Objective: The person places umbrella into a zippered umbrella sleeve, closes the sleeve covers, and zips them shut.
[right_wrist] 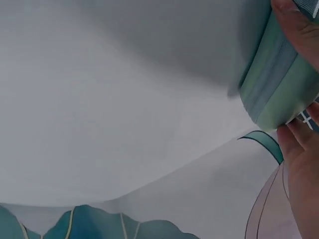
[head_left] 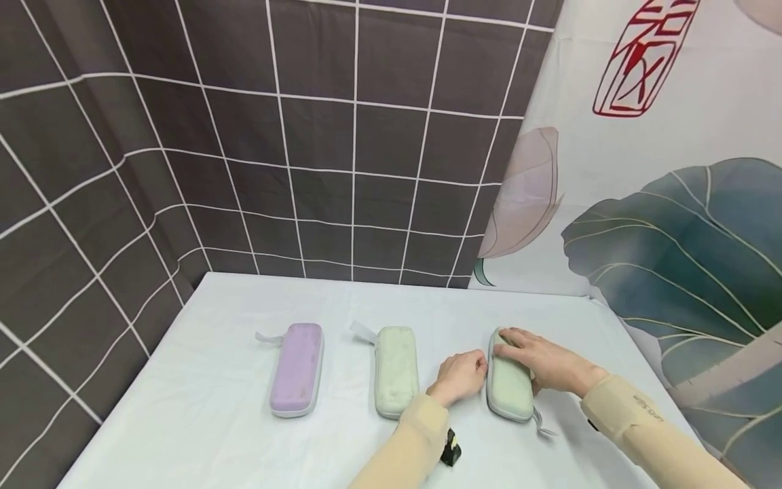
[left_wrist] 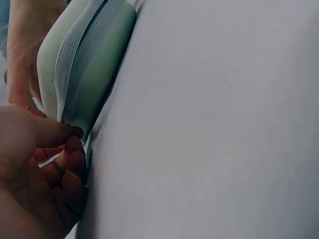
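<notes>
A light green zippered case (head_left: 510, 392) lies on the right part of the white table. My right hand (head_left: 550, 360) holds it from above, the thumb across its top and the fingertips at its far end. My left hand (head_left: 459, 377) is at the case's left side. In the left wrist view, the left thumb and forefinger pinch together at the grey zipper (left_wrist: 75, 74); whatever small part lies between the fingertips is hidden. A grey strap (head_left: 542, 422) sticks out from the near end of this case.
A second green case (head_left: 396, 370) lies left of the hands, with a strap at its far end. Further left is a purple case (head_left: 297, 370). Dark gridded cloth (head_left: 318, 136) hangs behind the white table (head_left: 214, 407), beside a leaf-patterned cloth (head_left: 684, 244).
</notes>
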The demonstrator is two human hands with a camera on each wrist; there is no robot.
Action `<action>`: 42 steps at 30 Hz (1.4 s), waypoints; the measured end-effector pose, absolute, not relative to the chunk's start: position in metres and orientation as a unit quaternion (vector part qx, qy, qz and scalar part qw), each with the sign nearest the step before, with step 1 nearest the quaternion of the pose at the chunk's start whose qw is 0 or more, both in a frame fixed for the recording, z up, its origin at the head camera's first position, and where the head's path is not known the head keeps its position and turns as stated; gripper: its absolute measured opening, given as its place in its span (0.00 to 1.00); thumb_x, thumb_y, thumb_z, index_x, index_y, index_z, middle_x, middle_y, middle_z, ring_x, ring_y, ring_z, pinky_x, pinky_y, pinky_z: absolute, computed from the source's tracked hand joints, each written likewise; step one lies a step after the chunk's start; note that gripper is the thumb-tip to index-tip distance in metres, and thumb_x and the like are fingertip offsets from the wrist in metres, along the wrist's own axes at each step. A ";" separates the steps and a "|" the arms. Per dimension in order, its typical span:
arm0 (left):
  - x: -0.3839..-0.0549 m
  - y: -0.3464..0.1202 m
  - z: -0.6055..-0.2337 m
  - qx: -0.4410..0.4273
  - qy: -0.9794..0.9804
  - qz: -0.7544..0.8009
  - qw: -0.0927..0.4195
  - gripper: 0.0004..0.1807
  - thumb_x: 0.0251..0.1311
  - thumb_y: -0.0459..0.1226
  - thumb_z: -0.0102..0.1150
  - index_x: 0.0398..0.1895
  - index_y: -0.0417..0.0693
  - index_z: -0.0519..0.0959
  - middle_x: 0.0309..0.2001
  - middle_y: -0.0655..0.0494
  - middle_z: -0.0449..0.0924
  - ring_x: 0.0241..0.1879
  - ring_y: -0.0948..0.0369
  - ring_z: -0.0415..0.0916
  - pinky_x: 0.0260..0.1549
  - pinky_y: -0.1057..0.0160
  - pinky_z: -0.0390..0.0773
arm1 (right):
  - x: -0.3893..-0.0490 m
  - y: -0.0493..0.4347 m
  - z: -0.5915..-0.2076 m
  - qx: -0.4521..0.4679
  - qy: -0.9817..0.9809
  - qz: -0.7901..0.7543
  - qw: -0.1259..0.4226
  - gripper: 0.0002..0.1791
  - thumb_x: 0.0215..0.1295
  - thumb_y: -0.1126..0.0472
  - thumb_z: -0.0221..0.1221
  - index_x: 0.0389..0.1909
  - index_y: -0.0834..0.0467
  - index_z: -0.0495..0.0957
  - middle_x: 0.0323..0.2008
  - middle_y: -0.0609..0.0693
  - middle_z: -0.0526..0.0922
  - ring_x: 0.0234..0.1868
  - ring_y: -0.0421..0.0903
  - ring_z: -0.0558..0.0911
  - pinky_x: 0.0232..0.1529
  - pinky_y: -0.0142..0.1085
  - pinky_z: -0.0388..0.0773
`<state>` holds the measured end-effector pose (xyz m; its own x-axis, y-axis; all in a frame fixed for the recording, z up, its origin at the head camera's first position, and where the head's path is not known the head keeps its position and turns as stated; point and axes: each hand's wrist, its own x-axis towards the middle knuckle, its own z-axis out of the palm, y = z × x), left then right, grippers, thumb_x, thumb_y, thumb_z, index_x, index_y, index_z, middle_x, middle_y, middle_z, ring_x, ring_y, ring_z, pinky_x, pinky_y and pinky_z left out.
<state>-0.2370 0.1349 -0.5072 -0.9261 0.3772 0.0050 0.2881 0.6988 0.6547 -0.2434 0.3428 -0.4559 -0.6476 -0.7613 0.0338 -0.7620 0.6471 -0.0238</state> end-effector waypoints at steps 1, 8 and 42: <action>-0.237 0.135 -0.508 0.182 0.920 0.342 0.065 0.09 0.71 0.42 0.51 0.29 0.58 0.75 0.21 0.67 0.70 0.21 0.66 0.66 0.25 0.68 0.64 | -0.244 0.343 -0.457 0.421 -0.907 0.025 0.010 0.56 0.18 0.60 0.82 0.61 0.54 0.71 0.63 0.67 0.67 0.62 0.68 0.68 0.54 0.61 0.70; -0.235 0.133 -0.512 0.185 0.916 0.350 0.069 0.10 0.71 0.42 0.51 0.30 0.58 0.75 0.19 0.67 0.69 0.20 0.66 0.65 0.24 0.68 0.64 | -0.243 0.345 -0.462 0.400 -0.914 0.072 -0.001 0.54 0.21 0.62 0.82 0.61 0.56 0.71 0.62 0.66 0.65 0.60 0.68 0.68 0.53 0.61 0.70; -0.219 0.115 -0.504 0.179 0.896 0.399 0.080 0.09 0.72 0.38 0.50 0.30 0.52 0.74 0.21 0.64 0.69 0.21 0.65 0.66 0.23 0.68 0.65 | -0.246 0.342 -0.468 0.332 -0.934 0.128 -0.013 0.54 0.18 0.62 0.83 0.58 0.52 0.71 0.61 0.62 0.63 0.58 0.65 0.67 0.50 0.59 0.71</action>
<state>-0.2188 0.1149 -0.5045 -0.9230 0.3848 -0.0002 0.2571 0.6171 0.7437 -0.2459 0.3423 -0.4679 -0.7788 -0.6243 0.0606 -0.6176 0.7463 -0.2483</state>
